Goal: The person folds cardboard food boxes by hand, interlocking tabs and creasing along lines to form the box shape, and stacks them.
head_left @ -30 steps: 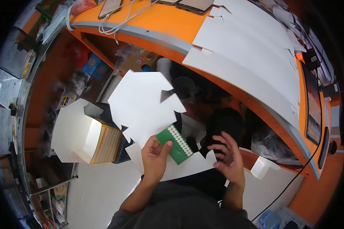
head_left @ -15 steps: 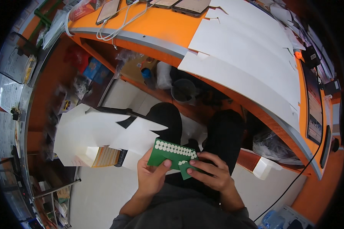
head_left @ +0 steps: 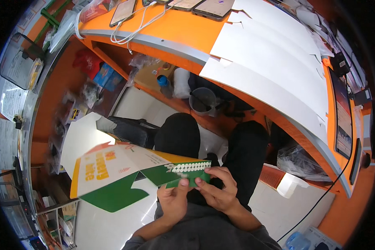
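- While the left hand point(head_left: 173, 204) and the right hand point(head_left: 223, 191) stand close together, nearer the body than the knees point(head_left: 177, 131), both bear on one printed card sheet point(head_left: 116, 166).
- Left hand: the grip is narrow and pinches a green part of the printed card sheet, thumb on the near side; the fingers behind are partly hidden.
- Right hand: the grip is likewise narrow, thumb and bent fingers pressing the same green part just beside the left thumb.
- Printed card sheet: raised off the floor point(head_left: 108, 225) and tilted, it extends from the hands toward the left. One face is white with yellow print and yellow borders; a notched green flap point(head_left: 116, 196) lies along its near side.
- White dots point(head_left: 191, 167): set in two rows just above the thumbs; whether printed or attached, I cannot tell.
- Pale carton point(head_left: 81, 133): left of the knees, partly covered by the printed card sheet.
- Orange surface point(head_left: 183, 29): carries overlapping white sheets point(head_left: 275, 62); phones point(head_left: 214, 7) and a white cable point(head_left: 143, 25) lie to their left, a tablet point(head_left: 341, 116) to their right.
- Below the surface: a clear bucket point(head_left: 202, 100), a blue-capped bottle point(head_left: 163, 81) near it, and clear plastic point(head_left: 300, 160) farther right.
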{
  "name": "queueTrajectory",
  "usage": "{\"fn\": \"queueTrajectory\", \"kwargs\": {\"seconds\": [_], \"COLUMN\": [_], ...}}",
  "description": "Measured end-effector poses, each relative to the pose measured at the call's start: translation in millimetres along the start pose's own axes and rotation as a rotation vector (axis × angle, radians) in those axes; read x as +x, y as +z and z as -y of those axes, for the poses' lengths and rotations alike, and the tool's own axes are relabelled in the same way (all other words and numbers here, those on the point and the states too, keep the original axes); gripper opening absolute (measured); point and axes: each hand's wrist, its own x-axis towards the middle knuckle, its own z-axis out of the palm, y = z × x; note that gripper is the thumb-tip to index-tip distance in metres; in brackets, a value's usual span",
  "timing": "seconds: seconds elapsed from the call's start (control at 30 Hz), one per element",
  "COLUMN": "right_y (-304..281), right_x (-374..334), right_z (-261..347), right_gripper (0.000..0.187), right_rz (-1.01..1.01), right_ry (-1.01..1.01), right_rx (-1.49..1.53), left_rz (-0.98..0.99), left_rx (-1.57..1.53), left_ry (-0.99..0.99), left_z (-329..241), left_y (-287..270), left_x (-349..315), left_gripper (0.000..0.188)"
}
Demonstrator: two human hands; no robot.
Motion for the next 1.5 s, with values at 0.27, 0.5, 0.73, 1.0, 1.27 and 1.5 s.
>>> {"fn": "queueTrajectory", "kwargs": {"seconds": [0.27, 0.5, 0.73, 1.0, 1.27, 1.5], "right_y": [-29, -16, -11, 10, 1, -8], "right_x": [64, 82, 43, 27, 28, 36], "right_z": [14, 37, 24, 40, 37, 24], "right_gripper": [0.042, 0.024, 0.019, 0.025, 0.031, 0.035], "right_rz": [0.001, 0.087, 0.027, -0.043, 0.03, 0.103], "right_ry": [0.004, -0.345, -0.319, -0.133, -0.181, -0.152], "right_rx": [0.077, -0.025, -0.272, -0.048, -0.128, -0.222], "left_rz": [0.194, 0.222, 0.288, 0.344, 0.362, 0.417], "left_rx": [0.622, 0.642, 0.632, 0.64, 0.661, 0.673], "left_ry": [0.283, 0.4, 0.369, 0.364, 0.37, 0.37], "left_z": [42, 36, 12, 9, 8, 6], "left_y": [-14, -13, -33, -33, -33, -38], "left_x": [-2, 4, 14, 19, 17, 25], "left_gripper": [0.031, 0.027, 0.03, 0.034, 0.037, 0.04]}}
